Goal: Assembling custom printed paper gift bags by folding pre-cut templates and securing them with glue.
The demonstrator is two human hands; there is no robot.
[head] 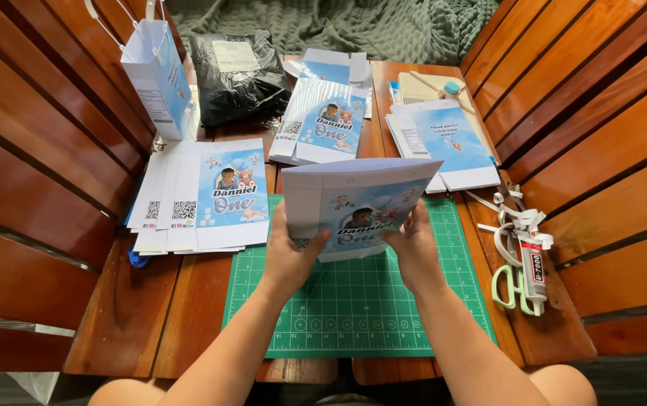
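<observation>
Printed paper bag (357, 199), flat-folded glossy card in pale blue, is held tilted above the green gridded cutting mat (353, 308). Left hand (289, 252) and right hand (413, 248) grip its lower edges. Matching flat sheets (203, 195) lie stacked on the slatted wooden surface (128, 316).

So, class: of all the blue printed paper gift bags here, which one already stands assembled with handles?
The upright blue paper bag at the far left, with white cord handles; the others lie flat or are held.
</observation>
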